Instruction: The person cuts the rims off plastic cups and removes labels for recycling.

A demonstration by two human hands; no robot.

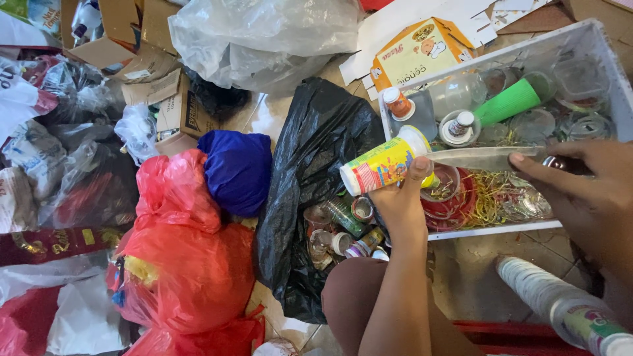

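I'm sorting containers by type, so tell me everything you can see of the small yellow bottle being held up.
The small yellow bottle is a stubby plastic cylinder wrapped in a bright yellow printed label with red and blue patches, white at both ends. It lies nearly on its side, one end tilted up to the right, above the open black bag. The left hand grips it from below, thumb on the right end. The right hand's knife blade touches that end.

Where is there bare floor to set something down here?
One tiled patch lies between the white bin, the stack of cups and the left hand holding a yellow bottle. A narrow strip shows beside the black bag. The bin and the left side are crowded.
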